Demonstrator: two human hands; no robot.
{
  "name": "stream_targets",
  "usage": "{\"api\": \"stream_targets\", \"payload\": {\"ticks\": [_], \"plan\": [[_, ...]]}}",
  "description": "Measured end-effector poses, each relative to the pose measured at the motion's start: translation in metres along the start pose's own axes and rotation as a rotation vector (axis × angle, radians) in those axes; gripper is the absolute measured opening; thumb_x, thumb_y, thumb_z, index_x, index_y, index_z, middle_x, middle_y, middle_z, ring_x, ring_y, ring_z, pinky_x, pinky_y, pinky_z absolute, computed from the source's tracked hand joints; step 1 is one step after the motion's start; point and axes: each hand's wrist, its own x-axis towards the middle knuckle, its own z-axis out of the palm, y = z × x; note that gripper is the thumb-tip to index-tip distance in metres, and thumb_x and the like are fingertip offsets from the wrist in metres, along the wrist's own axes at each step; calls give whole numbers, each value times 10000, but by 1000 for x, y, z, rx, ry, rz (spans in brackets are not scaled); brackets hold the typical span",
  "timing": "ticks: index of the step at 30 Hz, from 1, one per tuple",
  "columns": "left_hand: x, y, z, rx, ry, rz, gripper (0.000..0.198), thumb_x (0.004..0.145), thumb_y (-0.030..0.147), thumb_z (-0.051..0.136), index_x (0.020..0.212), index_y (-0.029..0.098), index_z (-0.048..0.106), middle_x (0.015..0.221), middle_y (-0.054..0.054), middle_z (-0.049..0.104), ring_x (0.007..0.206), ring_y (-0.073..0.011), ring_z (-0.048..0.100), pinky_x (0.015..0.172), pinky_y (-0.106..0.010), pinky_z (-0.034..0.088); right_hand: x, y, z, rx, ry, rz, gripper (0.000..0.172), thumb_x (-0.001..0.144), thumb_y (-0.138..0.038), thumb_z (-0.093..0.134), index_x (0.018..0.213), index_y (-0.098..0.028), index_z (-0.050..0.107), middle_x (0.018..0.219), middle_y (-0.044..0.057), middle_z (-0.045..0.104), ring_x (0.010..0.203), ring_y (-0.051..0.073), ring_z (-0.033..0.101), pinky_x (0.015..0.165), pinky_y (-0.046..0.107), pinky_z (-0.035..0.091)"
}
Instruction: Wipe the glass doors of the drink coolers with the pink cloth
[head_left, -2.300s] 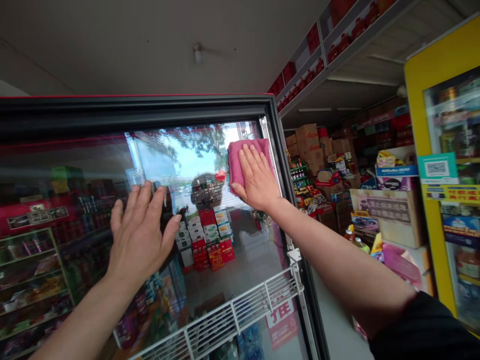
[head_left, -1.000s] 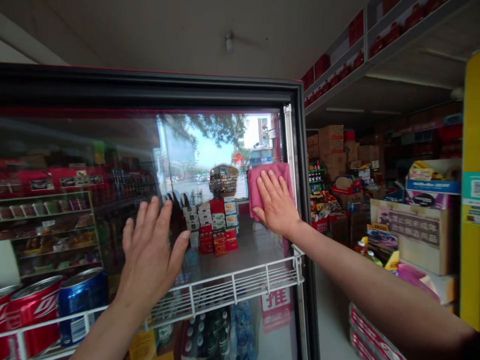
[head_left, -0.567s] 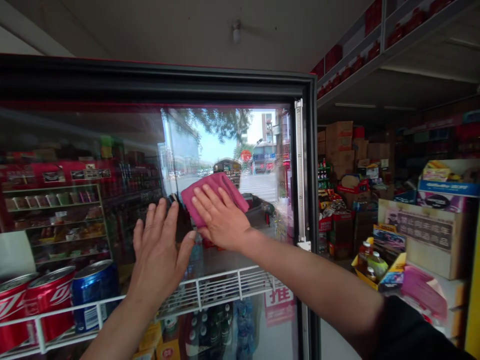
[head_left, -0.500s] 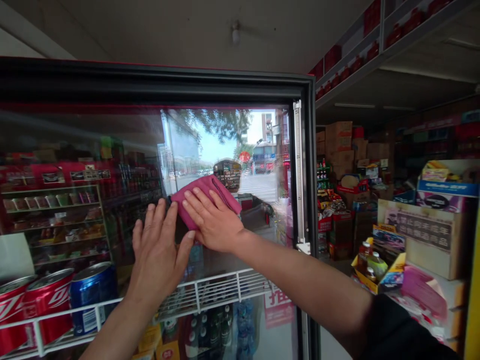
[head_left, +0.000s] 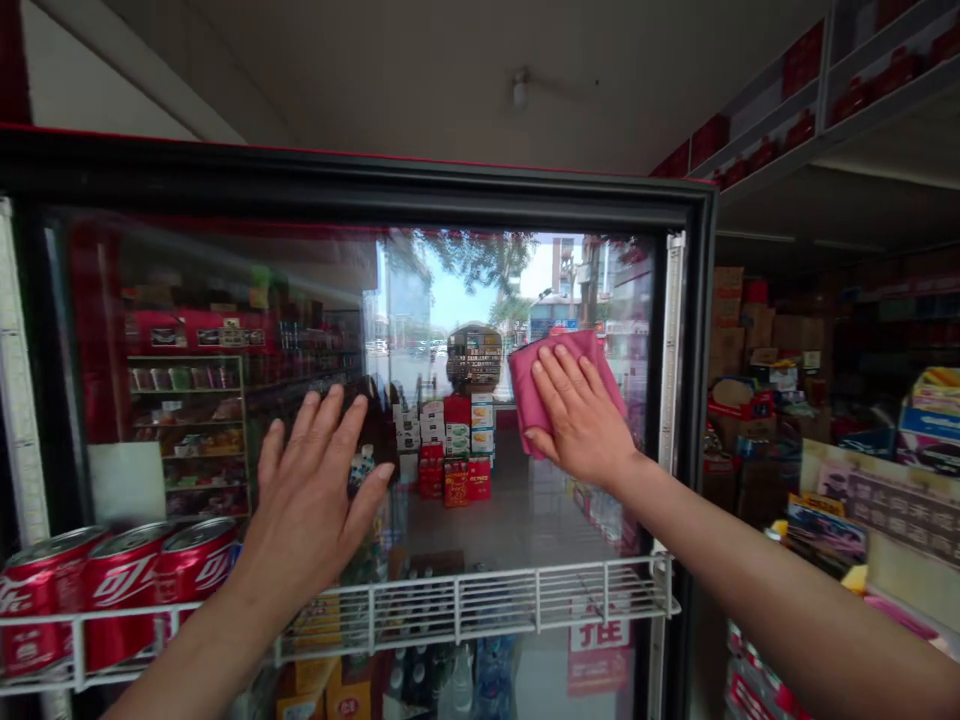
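A folded pink cloth point(head_left: 525, 400) lies against the glass door point(head_left: 457, 530) of a drinks cooler, in its right part. My right hand point(head_left: 581, 415) holds it there, palm down, fingers stretched over the cloth. Farther left, my left hand point(head_left: 311, 500) is open with fingers spread, at the glass; whether its palm touches cannot be made out. Below both hands runs a white wire rack point(head_left: 495, 605). Red cans point(head_left: 124, 590) stand in it at the left, beyond my left forearm, which partly hides a blue can.
The door's black frame point(head_left: 375, 170) and a white slotted strip point(head_left: 671, 380) border the glass. Street and shop reflections show in it. Boxed goods point(head_left: 862, 500) are stacked to the right. A high shelf point(head_left: 825, 110) runs along the upper right.
My right hand has slid the cloth rightward across the glass, away from my left hand. The left hand keeps nearly the same place in view, while the view has shifted left.
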Motion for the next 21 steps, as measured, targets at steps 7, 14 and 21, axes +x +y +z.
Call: {"api": "stream_targets", "payload": {"ticks": [7, 14, 21], "plan": [[-5, -53, -15, 20, 24, -39, 748, 1115, 535, 398, 1773, 218, 236, 1864, -175, 272, 1756, -376, 204, 1393, -669, 187, 61, -56, 2, -33, 21, 8, 1077, 1061, -583, 557, 1796, -70, -40, 1884, 216, 155, 1764, 426, 136, 1428, 674, 141], [-21, -91, -18, 25, 51, -77, 754, 1116, 556, 386, 1771, 211, 241, 1860, -178, 282, 1751, -383, 221, 1380, -676, 230, 139, -154, 10, 94, 50, 7, 1002, 1057, -569, 566, 1798, -81, 100, 1898, 184, 120, 1771, 428, 76, 1433, 694, 117], [-21, -109, -13, 5, 35, -141, 768, 1115, 569, 362, 1763, 165, 279, 1850, -200, 297, 1746, -395, 231, 1387, -676, 199, 190, -227, 13, 229, 43, -200, 977, 1049, -570, 623, 1773, -47, 226, 1892, 190, 117, 1776, 385, 93, 1449, 636, 83]]}}
